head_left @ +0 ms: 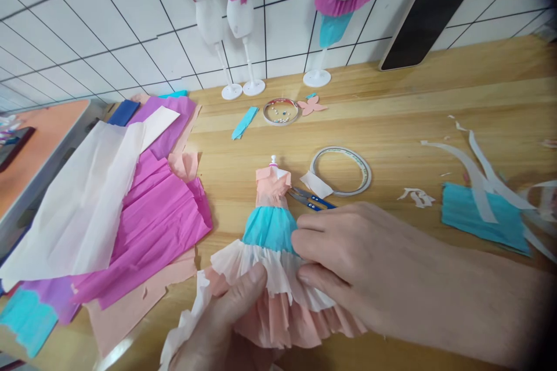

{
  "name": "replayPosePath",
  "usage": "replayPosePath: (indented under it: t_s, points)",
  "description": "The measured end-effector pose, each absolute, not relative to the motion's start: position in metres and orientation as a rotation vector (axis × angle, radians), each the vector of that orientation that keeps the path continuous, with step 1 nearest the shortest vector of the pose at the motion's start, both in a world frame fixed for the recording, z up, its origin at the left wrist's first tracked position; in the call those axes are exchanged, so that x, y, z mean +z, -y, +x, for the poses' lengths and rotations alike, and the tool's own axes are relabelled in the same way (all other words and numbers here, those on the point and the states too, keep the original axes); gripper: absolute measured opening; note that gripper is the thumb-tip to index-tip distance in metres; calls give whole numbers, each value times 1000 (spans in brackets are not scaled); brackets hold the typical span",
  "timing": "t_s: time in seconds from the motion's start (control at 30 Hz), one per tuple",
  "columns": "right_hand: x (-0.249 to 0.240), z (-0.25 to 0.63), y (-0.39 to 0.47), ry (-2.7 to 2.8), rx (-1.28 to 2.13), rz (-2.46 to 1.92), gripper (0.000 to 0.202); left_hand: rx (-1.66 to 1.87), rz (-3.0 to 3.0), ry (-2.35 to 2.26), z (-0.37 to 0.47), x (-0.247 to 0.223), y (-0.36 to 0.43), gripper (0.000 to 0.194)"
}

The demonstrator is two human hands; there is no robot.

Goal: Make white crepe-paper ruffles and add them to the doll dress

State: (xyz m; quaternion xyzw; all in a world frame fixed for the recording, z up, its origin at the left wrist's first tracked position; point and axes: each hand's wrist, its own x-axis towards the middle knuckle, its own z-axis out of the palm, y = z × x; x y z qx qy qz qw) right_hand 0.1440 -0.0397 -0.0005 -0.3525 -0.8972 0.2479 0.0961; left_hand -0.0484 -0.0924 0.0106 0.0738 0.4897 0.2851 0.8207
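Observation:
A small crepe-paper dress [270, 232] on a mini mannequin lies on the table, with a peach bodice, a turquoise band, a white ruffle and a peach hem. My left hand [217, 324] grips its lower left side, thumb on top of the white ruffle and the other fingers hidden beneath. On the right side of the skirt, my right hand [348, 249] has its fingers bent and closed at the edge between turquoise and white. Blue-handled thread snips [311, 200] lie just beyond that hand, beside a roll of double-sided tape [340, 171].
Sheets of crepe paper, with magenta [161, 208] and white [82, 203] among them, pile up at left. Dress mannequins [239, 11] stand along the tiled wall. A ring of beads [281, 112] sits behind the dress. Paper strips and a turquoise piece [483, 214] lie right.

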Motion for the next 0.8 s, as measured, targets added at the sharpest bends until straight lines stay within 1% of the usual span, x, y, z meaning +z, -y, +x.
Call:
replayPosePath:
  t_s: [0.07,0.2,0.3,0.37,0.5,0.6,0.67,0.8]
  points:
    - [0,145,40,2615,748,-1058,17,623,160,-1038,-48,5,93,16]
    - [1,142,40,2456,825,-1319,26,650,150,-1042,-48,-7,95,13]
    - [-4,139,41,2360,945,-1419,28,639,84,-1095,-48,-7,96,9]
    - [-6,139,42,2302,1119,-1423,27,599,35,-1123,-47,-4,96,9]
    - [-4,146,40,2158,1613,-1362,23,612,21,-1143,-46,-2,94,8]
    - [2,150,30,2085,1826,-1185,26,651,32,-1146,-45,-4,94,7]
    - [4,151,22,2082,1890,-1131,27,656,30,-1137,-45,-5,93,9]
    - [2,145,16,2242,1827,-1223,23,641,25,-1122,-45,-1,92,8]
